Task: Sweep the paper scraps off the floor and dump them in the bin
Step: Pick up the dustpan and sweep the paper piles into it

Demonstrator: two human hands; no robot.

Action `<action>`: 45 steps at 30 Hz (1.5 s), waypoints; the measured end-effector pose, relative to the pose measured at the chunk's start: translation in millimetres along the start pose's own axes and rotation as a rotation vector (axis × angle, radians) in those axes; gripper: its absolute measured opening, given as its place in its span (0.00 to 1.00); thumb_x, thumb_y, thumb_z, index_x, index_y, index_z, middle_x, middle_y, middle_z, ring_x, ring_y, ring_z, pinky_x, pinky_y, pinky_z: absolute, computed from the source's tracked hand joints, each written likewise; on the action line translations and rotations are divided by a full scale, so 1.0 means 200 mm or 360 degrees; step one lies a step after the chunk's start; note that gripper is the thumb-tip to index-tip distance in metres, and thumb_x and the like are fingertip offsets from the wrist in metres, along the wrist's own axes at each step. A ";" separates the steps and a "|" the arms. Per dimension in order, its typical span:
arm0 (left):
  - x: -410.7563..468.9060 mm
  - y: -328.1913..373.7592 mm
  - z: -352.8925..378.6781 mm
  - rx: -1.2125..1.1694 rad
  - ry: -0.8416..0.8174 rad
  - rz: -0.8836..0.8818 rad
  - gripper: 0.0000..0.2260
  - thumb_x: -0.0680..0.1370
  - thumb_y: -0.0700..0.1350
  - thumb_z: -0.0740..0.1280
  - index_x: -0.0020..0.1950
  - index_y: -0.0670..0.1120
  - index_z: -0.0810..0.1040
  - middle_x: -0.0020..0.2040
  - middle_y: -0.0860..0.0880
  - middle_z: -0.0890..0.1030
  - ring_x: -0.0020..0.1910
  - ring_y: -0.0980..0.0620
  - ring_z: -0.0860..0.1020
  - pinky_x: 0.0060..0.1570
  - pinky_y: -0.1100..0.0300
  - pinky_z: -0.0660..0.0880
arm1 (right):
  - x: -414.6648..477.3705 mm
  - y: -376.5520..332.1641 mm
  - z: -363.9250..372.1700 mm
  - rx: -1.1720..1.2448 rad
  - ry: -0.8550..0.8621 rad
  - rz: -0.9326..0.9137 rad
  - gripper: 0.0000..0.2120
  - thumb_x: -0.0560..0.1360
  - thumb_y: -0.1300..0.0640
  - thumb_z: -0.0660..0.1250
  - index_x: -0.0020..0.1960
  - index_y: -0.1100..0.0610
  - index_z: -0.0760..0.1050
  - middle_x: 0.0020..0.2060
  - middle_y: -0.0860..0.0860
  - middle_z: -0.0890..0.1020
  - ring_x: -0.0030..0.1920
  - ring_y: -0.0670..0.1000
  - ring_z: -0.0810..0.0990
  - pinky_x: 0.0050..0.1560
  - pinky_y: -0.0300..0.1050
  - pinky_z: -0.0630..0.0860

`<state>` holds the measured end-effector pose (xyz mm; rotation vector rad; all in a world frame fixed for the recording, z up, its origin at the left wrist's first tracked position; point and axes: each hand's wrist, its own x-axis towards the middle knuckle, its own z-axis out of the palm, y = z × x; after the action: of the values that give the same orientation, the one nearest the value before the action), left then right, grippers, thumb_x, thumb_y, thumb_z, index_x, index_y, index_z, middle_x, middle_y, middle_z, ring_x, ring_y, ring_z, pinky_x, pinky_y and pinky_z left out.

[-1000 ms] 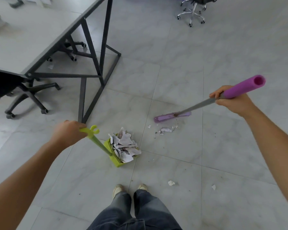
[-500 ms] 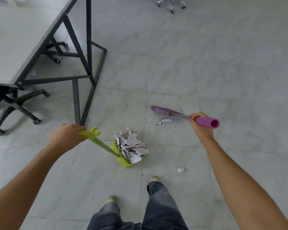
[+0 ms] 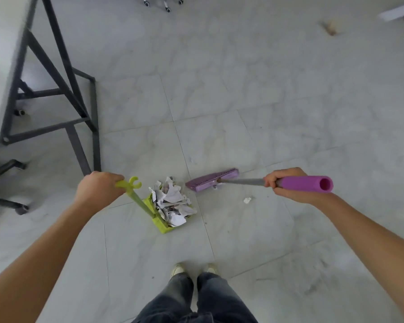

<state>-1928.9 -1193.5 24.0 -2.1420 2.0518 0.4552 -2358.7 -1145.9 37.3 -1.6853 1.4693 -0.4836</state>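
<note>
Most scraps (image 3: 171, 201) gathered in dustpan (image 3: 160, 223), gripped by L hand (image 3: 98, 190) | broom (image 3: 210, 181) gripped by R hand (image 3: 283, 186) | stray scrap (image 3: 247, 200), dump pending

Left hand (image 3: 98, 190) gripping top of long handle of lime-green dustpan (image 3: 160, 221). Pan heaped with crumpled paper scraps (image 3: 173, 201). Right hand (image 3: 287, 187) gripping purple-sleeved broom (image 3: 211, 180), head down at tiled floor (image 3: 289, 101) just right of pan. One loose scrap (image 3: 247, 200) near head. Black table frame (image 3: 63, 66) far left.

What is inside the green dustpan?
A heap of crumpled paper scraps fills the green dustpan; the pan's floor and anything beneath the heap are covered.
</note>
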 end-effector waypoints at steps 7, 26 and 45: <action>-0.04 -0.01 -0.01 -0.0023 0.0025 0.0057 0.06 0.75 0.49 0.66 0.39 0.52 0.76 0.45 0.44 0.82 0.44 0.43 0.74 0.43 0.57 0.72 | -0.13 -0.11 -0.17 0.0087 -0.0017 0.0008 0.26 0.67 0.77 0.65 0.28 0.45 0.75 0.38 0.39 0.84 0.46 0.39 0.82 0.46 0.31 0.77; -0.11 0.13 0.02 -0.0012 0.0056 -0.0045 0.07 0.75 0.50 0.66 0.47 0.48 0.82 0.42 0.45 0.82 0.41 0.45 0.73 0.41 0.59 0.71 | -0.13 0.35 -0.41 0.0063 0.1028 0.0616 0.20 0.68 0.75 0.63 0.33 0.49 0.72 0.36 0.41 0.76 0.31 0.29 0.74 0.31 0.21 0.68; -0.27 0.07 0.07 0.0048 0.0064 -0.0065 0.10 0.74 0.49 0.69 0.54 0.49 0.82 0.49 0.44 0.84 0.46 0.42 0.77 0.41 0.60 0.65 | 0.05 0.18 -0.12 0.0078 0.1587 0.1043 0.09 0.69 0.62 0.66 0.46 0.67 0.77 0.41 0.63 0.81 0.46 0.63 0.80 0.46 0.51 0.74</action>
<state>-1945.0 -1138.8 28.9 -2.1890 2.0179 0.3764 -2396.1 -1161.3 20.5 -0.7912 2.5391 -1.0372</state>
